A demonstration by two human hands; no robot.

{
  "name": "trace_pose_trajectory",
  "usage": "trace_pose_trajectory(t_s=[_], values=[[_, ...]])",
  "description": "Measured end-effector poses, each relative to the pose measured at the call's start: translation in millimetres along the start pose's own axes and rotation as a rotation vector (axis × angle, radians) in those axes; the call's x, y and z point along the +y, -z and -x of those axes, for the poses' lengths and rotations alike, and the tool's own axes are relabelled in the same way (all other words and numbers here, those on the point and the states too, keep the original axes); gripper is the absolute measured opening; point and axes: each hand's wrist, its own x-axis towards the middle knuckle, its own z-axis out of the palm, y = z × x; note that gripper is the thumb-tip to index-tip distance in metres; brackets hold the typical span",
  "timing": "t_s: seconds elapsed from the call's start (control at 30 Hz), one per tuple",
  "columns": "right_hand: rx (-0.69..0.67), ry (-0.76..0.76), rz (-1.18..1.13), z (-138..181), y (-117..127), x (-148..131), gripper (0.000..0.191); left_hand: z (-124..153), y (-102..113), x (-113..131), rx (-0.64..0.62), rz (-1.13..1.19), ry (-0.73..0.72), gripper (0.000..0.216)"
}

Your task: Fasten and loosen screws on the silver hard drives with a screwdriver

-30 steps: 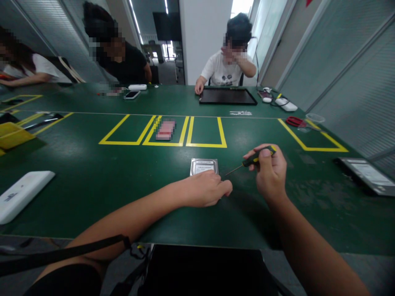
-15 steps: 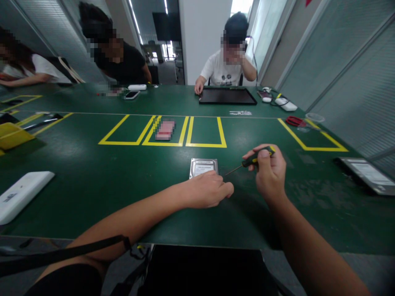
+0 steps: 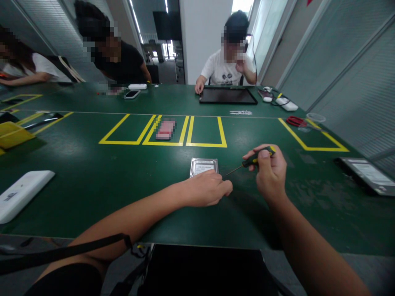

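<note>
Co-worker's raised hand (image 3: 241, 65) lowered slightly; label (image 3: 202, 168) on hard drive (image 3: 204, 161) looks illegible.

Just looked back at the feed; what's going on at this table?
The right hand grips a black-and-yellow screwdriver, pointing it down toward the left hand. The left hand covers the near part of a silver hard drive on the green table; whether it grips anything is hidden. Across the table, a co-worker's hand is at the corner of a dark flat panel.
</note>
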Motion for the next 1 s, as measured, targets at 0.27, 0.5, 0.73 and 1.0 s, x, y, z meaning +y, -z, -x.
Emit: trace_pose_trajectory(t_s=[0.27,0.5,0.73,1.0], values=[[0.002,0.004,0.014,-0.2,0.2,0.0,0.029,0.5,-3.5,-8.5,0.003,0.184,0.053,0.006],[-0.003,0.013,0.019,0.4,-0.1,-1.0,0.029,1.9,2.0,-11.2,0.001,0.285,0.06,0.007],[-0.003,0.021,0.028,0.6,0.3,0.6,0.029,1.4,-0.3,-9.0,-0.002,0.183,0.028,0.007],[-0.009,0.024,0.03,0.4,0.1,0.5,0.029,-3.5,5.0,1.5,-0.013,-0.019,-0.02,0.011]])
